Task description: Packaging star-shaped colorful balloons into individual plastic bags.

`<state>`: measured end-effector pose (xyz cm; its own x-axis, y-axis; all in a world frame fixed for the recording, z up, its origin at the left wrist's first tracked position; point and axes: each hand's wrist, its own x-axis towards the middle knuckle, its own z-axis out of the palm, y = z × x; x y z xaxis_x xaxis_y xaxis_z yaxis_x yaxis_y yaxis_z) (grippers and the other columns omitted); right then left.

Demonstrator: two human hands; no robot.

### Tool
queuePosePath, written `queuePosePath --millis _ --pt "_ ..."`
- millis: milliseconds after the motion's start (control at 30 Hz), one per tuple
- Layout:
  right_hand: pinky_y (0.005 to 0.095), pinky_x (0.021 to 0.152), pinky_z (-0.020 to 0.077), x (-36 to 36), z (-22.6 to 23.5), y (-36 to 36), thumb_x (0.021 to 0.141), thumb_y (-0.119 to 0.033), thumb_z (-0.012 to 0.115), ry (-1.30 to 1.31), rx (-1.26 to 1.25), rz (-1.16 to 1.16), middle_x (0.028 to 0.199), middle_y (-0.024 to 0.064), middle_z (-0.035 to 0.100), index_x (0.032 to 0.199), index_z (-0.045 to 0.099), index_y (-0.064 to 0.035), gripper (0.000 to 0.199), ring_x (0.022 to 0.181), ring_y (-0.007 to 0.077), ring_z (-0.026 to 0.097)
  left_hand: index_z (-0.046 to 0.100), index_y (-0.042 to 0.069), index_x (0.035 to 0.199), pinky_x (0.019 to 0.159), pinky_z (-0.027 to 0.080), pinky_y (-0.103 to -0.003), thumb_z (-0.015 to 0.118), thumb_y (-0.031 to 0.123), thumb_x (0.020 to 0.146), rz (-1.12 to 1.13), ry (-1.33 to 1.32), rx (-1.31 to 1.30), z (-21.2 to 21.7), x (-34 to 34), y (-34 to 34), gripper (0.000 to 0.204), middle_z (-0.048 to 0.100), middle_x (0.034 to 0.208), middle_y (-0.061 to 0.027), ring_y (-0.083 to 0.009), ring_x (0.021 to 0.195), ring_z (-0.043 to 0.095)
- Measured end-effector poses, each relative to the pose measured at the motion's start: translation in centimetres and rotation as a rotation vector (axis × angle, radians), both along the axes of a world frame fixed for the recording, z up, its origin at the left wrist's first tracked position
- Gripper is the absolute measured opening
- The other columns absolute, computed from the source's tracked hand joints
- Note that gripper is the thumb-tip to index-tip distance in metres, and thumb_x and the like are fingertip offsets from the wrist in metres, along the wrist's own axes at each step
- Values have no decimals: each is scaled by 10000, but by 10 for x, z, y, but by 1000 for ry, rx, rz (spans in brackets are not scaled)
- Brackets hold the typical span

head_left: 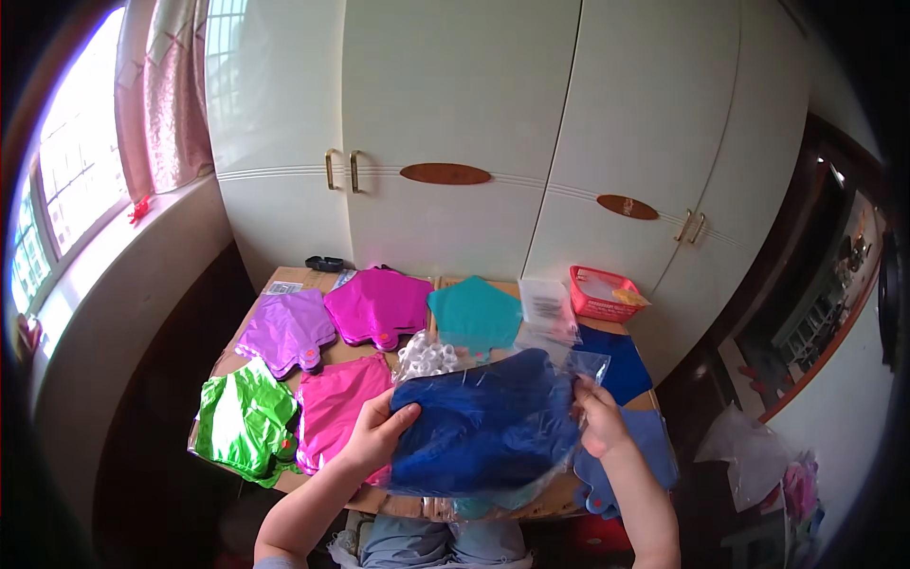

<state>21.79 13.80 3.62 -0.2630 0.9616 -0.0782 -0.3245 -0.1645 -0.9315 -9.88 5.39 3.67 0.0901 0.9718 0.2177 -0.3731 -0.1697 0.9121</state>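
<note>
A clear plastic bag (507, 425) with a dark blue, flat foil piece inside is held up over the near middle of the table. My left hand (384, 429) grips its left edge, thumb on top. My right hand (597, 414) pinches the clear plastic at the upper right corner. Around it lie flat foil stacks that look like uninflated balloons: green (245, 417), pink (339, 403), lilac (284, 325), magenta (379, 305), teal (476, 313), dark blue (616, 363) and greyish blue (637, 455). White ring-like pieces (428, 357) sit in a heap behind the bag.
Clear packaging bags (547, 308) lie at the back, beside a red plastic basket (604, 294). A black object (325, 264) rests at the back left edge of the cardboard (230, 358). White cupboards (455, 95) stand behind. Plastic bags (749, 460) hang at the right.
</note>
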Motion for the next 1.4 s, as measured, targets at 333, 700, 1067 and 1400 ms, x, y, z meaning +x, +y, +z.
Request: queuePosePath --millis 333,700,1067,1400 --pt "345 775 479 -114 76 -60 714 -74 733 -729 1689 -355 1007 83 600 1011 624 -22 321 916 250 586 574 -12 1031 479 405 -275 607 61 837 391 709 345 46 17 -10 210 541 573 -139 -93 508 518" --pt "308 671 537 -129 74 -50 760 -34 676 -711 1681 -440 922 92 650 943 637 19 195 808 235 649 501 50 1197 491 466 -380 562 26 823 361 859 454 63 35 -26 380 584 666 -189 -346 577 612" --pt "226 487 425 -93 85 -11 944 -148 487 104 591 -401 720 21 549 893 533 -33 133 578 87 534 520 89 1214 456 404 -303 565 33 841 261 883 351 68 29 -31 380 510 550 -133 -237 454 535" --pt "280 539 440 -58 133 15 978 -270 407 -318 616 369 775 62 585 1028 506 -39 256 596 157 564 533 -14 1102 544 416 -253 565 54 882 51 726 222 47 -22 -21 233 587 685 -43 -62 614 523"
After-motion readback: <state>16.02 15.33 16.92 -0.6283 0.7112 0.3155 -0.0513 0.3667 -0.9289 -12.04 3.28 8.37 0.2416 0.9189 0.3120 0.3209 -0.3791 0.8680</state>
